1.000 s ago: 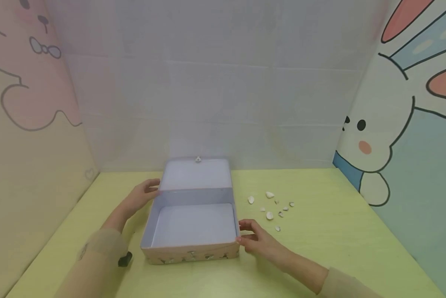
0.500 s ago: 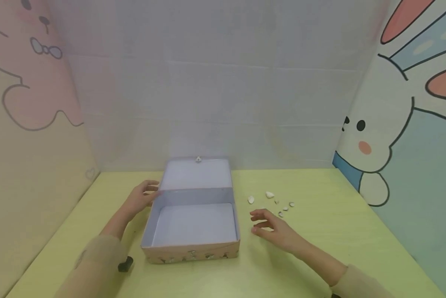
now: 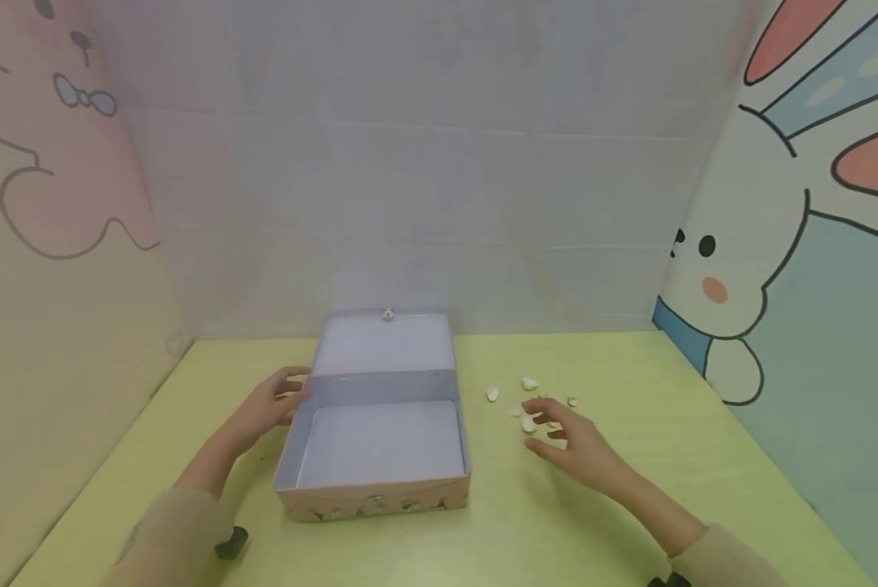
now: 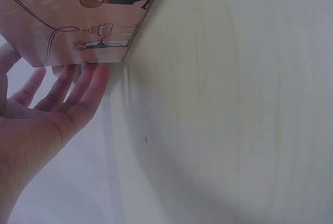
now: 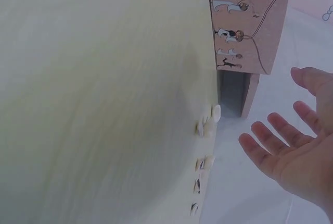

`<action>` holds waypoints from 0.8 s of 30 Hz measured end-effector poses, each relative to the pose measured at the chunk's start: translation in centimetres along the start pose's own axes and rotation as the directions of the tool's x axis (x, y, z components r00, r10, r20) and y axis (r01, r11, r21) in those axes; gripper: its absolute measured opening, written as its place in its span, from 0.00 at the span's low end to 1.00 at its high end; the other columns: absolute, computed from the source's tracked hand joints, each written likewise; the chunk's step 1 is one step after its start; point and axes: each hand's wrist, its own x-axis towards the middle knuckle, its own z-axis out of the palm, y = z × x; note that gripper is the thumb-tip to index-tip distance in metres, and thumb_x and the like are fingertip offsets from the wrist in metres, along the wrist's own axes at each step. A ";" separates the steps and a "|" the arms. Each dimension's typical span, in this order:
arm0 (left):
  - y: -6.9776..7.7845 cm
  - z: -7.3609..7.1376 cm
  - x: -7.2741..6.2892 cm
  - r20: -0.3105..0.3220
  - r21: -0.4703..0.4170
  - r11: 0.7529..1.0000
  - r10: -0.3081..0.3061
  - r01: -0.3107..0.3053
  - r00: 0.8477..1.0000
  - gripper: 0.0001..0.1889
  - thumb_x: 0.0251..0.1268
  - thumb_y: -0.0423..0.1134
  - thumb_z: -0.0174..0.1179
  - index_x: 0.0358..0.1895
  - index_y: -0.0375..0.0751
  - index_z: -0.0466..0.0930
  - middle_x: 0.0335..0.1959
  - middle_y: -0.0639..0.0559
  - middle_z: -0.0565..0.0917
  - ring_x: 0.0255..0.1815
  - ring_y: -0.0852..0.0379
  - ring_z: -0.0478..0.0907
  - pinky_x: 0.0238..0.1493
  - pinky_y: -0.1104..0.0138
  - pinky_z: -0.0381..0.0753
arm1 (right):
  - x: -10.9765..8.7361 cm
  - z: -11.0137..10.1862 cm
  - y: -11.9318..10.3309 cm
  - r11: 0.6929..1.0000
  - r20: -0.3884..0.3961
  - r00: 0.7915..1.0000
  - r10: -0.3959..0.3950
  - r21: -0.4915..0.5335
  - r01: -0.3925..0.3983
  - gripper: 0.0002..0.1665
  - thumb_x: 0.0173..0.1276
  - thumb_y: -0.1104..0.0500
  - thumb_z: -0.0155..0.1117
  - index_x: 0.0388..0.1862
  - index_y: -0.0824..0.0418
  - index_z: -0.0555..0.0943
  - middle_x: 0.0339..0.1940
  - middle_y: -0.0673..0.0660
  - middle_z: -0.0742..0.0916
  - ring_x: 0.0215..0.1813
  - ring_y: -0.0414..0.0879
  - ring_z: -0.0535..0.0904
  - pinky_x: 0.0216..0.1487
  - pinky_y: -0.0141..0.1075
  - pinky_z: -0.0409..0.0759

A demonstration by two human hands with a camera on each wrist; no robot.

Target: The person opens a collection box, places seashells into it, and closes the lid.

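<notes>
An open pink box (image 3: 372, 500) with printed figures on its sides stands on the table, its white inside showing nothing in it. Its hinged lid (image 3: 382, 346) leans back. My left hand (image 3: 262, 408) rests its fingertips at the box's left side near the back; in the left wrist view the fingers (image 4: 93, 86) reach up to the box's printed wall (image 4: 88, 21). My right hand (image 3: 585, 448) hovers over several small white shells (image 3: 530, 383) right of the box, partly covering them. In the right wrist view its spread fingers (image 5: 283, 130) hold nothing, with shells (image 5: 217, 113) on the table beyond.
The table top (image 3: 409, 554) is pale yellow-green. A white sheet (image 3: 424, 163) closes off the back. Panels with cartoon animals stand at both sides, a rabbit (image 3: 725, 285) on the right one. Dark pieces (image 3: 231, 543) show at the sleeves.
My right hand has left the box's right side and moved right, over the shells. The left hand stays at the box's left side, its forearm slightly shifted. The box stands where it was.
</notes>
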 end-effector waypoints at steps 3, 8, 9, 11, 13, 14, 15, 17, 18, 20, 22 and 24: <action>0.0 0.1 -0.3 0.028 -0.031 0.999 0.030 -0.030 0.999 0.30 0.70 0.49 0.52 0.71 0.46 0.55 0.65 0.29 0.64 0.63 0.31 0.65 0.48 0.51 0.80 | -0.2 -0.2 1.2 0.998 -0.014 0.999 -0.033 -0.049 0.032 0.27 0.60 0.60 0.68 0.58 0.61 0.73 0.54 0.59 0.81 0.51 0.55 0.79 0.45 0.48 0.81; 0.0 0.1 -0.6 0.062 -0.047 0.997 0.059 -0.056 0.996 0.29 0.72 0.49 0.49 0.72 0.51 0.52 0.66 0.29 0.61 0.64 0.31 0.64 0.48 0.50 0.80 | 0.0 -0.7 2.7 0.992 0.035 0.997 -0.069 -0.100 0.072 0.29 0.58 0.63 0.70 0.58 0.62 0.73 0.54 0.59 0.81 0.51 0.56 0.79 0.45 0.48 0.81; 0.1 0.2 -0.6 0.067 -0.048 0.997 0.061 -0.058 0.996 0.29 0.72 0.49 0.49 0.72 0.51 0.53 0.67 0.29 0.61 0.64 0.31 0.64 0.48 0.49 0.80 | 0.0 -0.8 2.9 0.991 0.051 0.996 -0.072 -0.107 0.077 0.29 0.58 0.63 0.70 0.58 0.62 0.73 0.55 0.59 0.81 0.51 0.56 0.79 0.45 0.48 0.81; 0.1 0.2 -0.6 0.075 -0.044 0.997 0.063 -0.060 0.995 0.27 0.73 0.49 0.48 0.71 0.50 0.53 0.67 0.29 0.61 0.64 0.31 0.64 0.49 0.50 0.79 | 0.2 -0.9 3.3 0.989 0.077 0.994 -0.083 -0.115 0.091 0.29 0.57 0.64 0.70 0.58 0.63 0.73 0.55 0.59 0.81 0.50 0.57 0.79 0.45 0.48 0.81; 0.1 0.2 -0.7 0.082 -0.042 0.997 0.063 -0.059 0.995 0.26 0.73 0.49 0.47 0.70 0.49 0.54 0.67 0.29 0.60 0.63 0.31 0.65 0.49 0.50 0.79 | 0.3 -1.1 3.7 0.986 0.104 0.990 -0.094 -0.129 0.107 0.29 0.57 0.64 0.70 0.58 0.63 0.73 0.55 0.58 0.81 0.50 0.56 0.79 0.45 0.47 0.81; 0.1 0.2 -0.7 0.084 -0.040 0.997 0.062 -0.059 0.995 0.26 0.73 0.49 0.47 0.70 0.49 0.55 0.67 0.29 0.60 0.63 0.31 0.65 0.49 0.50 0.79 | 0.4 -1.1 3.9 0.984 0.115 0.988 -0.102 -0.135 0.117 0.29 0.57 0.64 0.70 0.58 0.63 0.73 0.54 0.58 0.81 0.49 0.56 0.79 0.45 0.46 0.81; 0.0 0.2 -0.7 0.085 -0.037 0.998 0.063 -0.060 0.994 0.26 0.73 0.49 0.47 0.70 0.48 0.55 0.67 0.29 0.60 0.63 0.31 0.65 0.50 0.49 0.79 | 0.4 -1.2 4.1 0.982 0.129 0.986 -0.106 -0.140 0.124 0.29 0.57 0.64 0.70 0.58 0.63 0.72 0.54 0.58 0.81 0.49 0.55 0.79 0.45 0.46 0.81; 0.0 0.2 -0.6 0.087 -0.032 0.998 0.063 -0.061 0.994 0.26 0.73 0.49 0.47 0.69 0.47 0.56 0.67 0.29 0.60 0.63 0.31 0.65 0.50 0.49 0.79 | 0.5 -1.3 4.3 0.979 0.150 0.981 -0.123 -0.143 0.144 0.30 0.57 0.64 0.70 0.59 0.63 0.72 0.52 0.59 0.82 0.48 0.55 0.79 0.44 0.45 0.81; -0.1 0.1 -0.5 0.088 -0.030 0.998 0.063 -0.060 0.994 0.26 0.73 0.49 0.47 0.69 0.47 0.56 0.67 0.29 0.60 0.64 0.31 0.65 0.50 0.49 0.79 | 0.5 -1.3 4.5 0.978 0.162 0.978 -0.128 -0.142 0.152 0.30 0.57 0.65 0.69 0.59 0.63 0.72 0.51 0.59 0.82 0.48 0.54 0.79 0.44 0.45 0.81; -0.1 0.1 -0.4 0.089 -0.026 0.998 0.060 -0.058 0.994 0.26 0.73 0.49 0.47 0.69 0.46 0.56 0.67 0.29 0.61 0.64 0.31 0.65 0.50 0.50 0.79 | 0.6 -1.3 4.7 0.977 0.182 0.974 -0.137 -0.139 0.163 0.30 0.57 0.65 0.69 0.59 0.63 0.72 0.49 0.59 0.82 0.47 0.54 0.79 0.43 0.45 0.81; -0.2 0.0 -0.3 0.092 -0.024 0.998 0.055 -0.053 0.994 0.26 0.73 0.49 0.48 0.69 0.46 0.56 0.67 0.29 0.61 0.64 0.32 0.65 0.50 0.50 0.79 | 0.6 -1.3 4.9 0.978 0.205 0.970 -0.132 -0.131 0.161 0.30 0.57 0.66 0.69 0.59 0.64 0.72 0.48 0.59 0.82 0.46 0.54 0.78 0.43 0.45 0.81; -0.2 0.0 -0.3 0.094 -0.021 0.999 0.051 -0.049 0.994 0.26 0.72 0.50 0.48 0.69 0.46 0.56 0.67 0.30 0.61 0.64 0.32 0.64 0.50 0.50 0.79 | 0.6 -1.3 5.0 0.980 0.228 0.967 -0.115 -0.135 0.148 0.29 0.57 0.65 0.69 0.58 0.63 0.72 0.48 0.59 0.82 0.46 0.53 0.78 0.44 0.45 0.81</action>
